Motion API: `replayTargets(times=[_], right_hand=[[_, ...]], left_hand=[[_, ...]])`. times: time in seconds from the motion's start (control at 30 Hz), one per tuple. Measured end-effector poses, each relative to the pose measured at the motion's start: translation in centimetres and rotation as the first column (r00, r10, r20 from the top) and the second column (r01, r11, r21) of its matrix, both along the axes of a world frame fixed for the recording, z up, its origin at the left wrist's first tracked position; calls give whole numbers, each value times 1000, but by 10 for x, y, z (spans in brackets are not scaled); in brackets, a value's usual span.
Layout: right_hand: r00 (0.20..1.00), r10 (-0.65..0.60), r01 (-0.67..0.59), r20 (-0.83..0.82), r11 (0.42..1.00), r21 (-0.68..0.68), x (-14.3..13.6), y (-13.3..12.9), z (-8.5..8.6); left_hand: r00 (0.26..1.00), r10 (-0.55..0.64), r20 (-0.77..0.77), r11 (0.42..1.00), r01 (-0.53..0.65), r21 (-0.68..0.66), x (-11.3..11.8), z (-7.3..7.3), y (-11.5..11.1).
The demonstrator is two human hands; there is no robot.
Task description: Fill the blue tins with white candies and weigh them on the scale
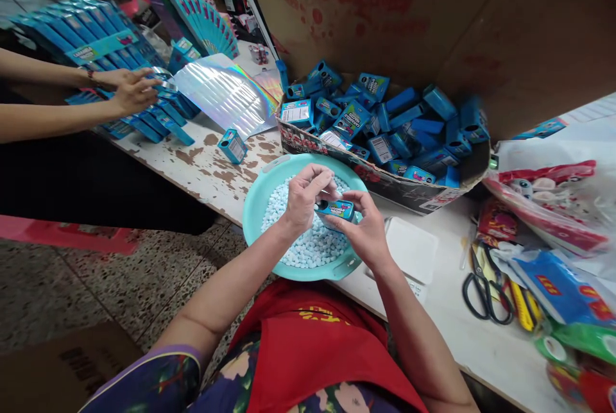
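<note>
Over a turquoise basin (253, 198) of pale blue candies (312, 247), my right hand (368, 230) grips a small blue box (337, 209) between thumb and fingers. My left hand (308, 195) is closed in a pinch just above the left end of that box; whatever its fingertips hold is too small to make out. Behind the basin, a cardboard carton (356, 172) is filled with several similar blue boxes (353, 119). One more blue box (233, 146) stands alone on the worn table to the basin's left.
A white scale (411, 249) sits right of the basin. Scissors (486, 288), a yellow cutter (524, 307) and plastic packets (558, 281) lie farther right. At the left, another person's hands (132, 89) work by stacked blue boxes (101, 34) and a shiny sheet (226, 95).
</note>
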State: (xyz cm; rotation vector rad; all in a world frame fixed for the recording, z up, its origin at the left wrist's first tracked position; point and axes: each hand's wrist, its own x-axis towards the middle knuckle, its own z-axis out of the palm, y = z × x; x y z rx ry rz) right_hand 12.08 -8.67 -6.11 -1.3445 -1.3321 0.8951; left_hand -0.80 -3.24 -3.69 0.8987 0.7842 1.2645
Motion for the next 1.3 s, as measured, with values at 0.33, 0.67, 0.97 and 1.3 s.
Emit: replayTargets(times=[0.33,0.67,0.97,1.3], right_hand=[[970,-139,151,-200,987,48,30,-14,3],[952,-186,225,-245,964,143,44,-17,13],[974,-180,201,-140,967,155,23,-7,2],[992,-29,18,122,996,87,-4,0,-7]], left_hand=[[866,-37,-498,980,129,150,-26,-8,35],[-69,52,-996,676,736,-16,13,-83,11],[165,-188,-968,885,456,-94,-58,-75,24],[999,-29,21,969,33,-244,-40,-1,10]])
